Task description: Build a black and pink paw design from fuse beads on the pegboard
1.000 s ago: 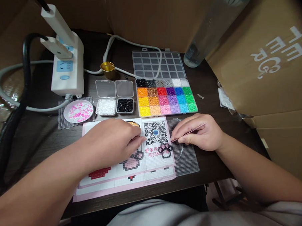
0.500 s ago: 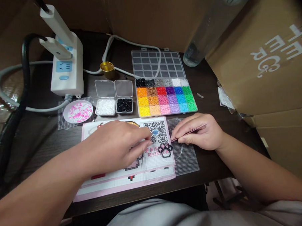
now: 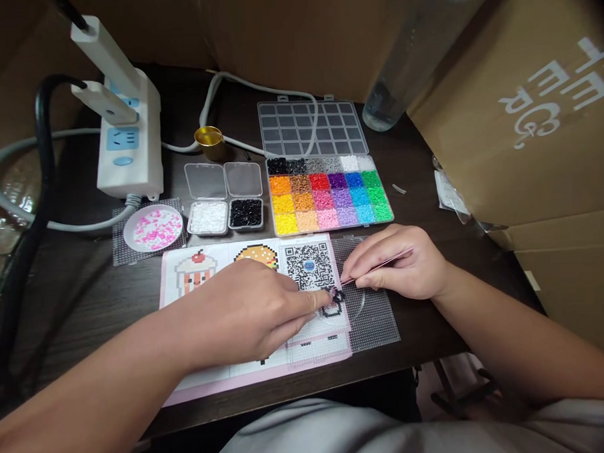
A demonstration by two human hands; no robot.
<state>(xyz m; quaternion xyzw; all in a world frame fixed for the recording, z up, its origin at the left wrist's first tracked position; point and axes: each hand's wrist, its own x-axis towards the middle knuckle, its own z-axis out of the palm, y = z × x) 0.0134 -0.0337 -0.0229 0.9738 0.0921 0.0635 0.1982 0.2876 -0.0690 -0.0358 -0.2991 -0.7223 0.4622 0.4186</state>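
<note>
My left hand point(image 3: 246, 312) reaches right across the pink pattern sheet point(image 3: 204, 271), its index finger and thumb pinched at the small black-and-pink bead paw point(image 3: 335, 304) on the clear pegboard point(image 3: 320, 342). What the fingertips hold, if anything, I cannot make out. My right hand point(image 3: 401, 262) rests just right of the paw, closed on thin pink tweezers point(image 3: 384, 263) whose tip points left at the paw. A QR code point(image 3: 308, 266) is printed on the sheet just above the paw.
A sorted box of coloured beads point(image 3: 328, 192) with its lid open lies behind the sheet. Left of it are small boxes of white point(image 3: 207, 217) and black beads point(image 3: 245, 213), a dish of pink beads point(image 3: 152, 228), a power strip point(image 3: 125, 134) and a gold cap point(image 3: 209, 138). A bottle point(image 3: 405, 62) and a cardboard box point(image 3: 527, 110) stand at right.
My left hand has slid right across the sheet until its fingertips reach the bead paw, uncovering the cupcake and burger pictures. My right hand has stayed put.
</note>
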